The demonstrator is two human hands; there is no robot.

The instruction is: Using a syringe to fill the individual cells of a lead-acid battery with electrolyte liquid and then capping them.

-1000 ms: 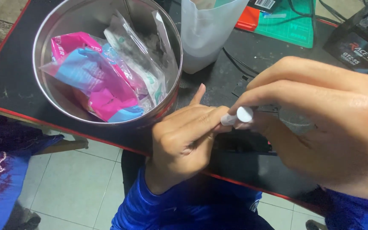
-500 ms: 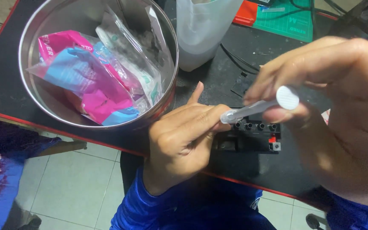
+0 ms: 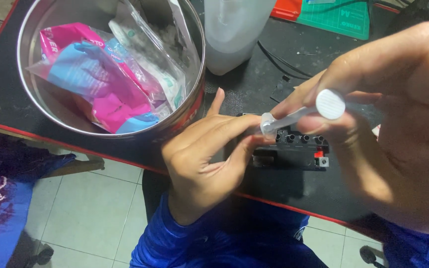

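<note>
Fingers of the left hand pinch the barrel end of a clear plastic syringe, while the right hand grips its white plunger top between thumb and fingers, holding it level just above a small black battery with a row of round ports. Battery rests on the black surface, near a round metal tin holding pink-and-blue packets and a translucent plastic bottle.
</note>
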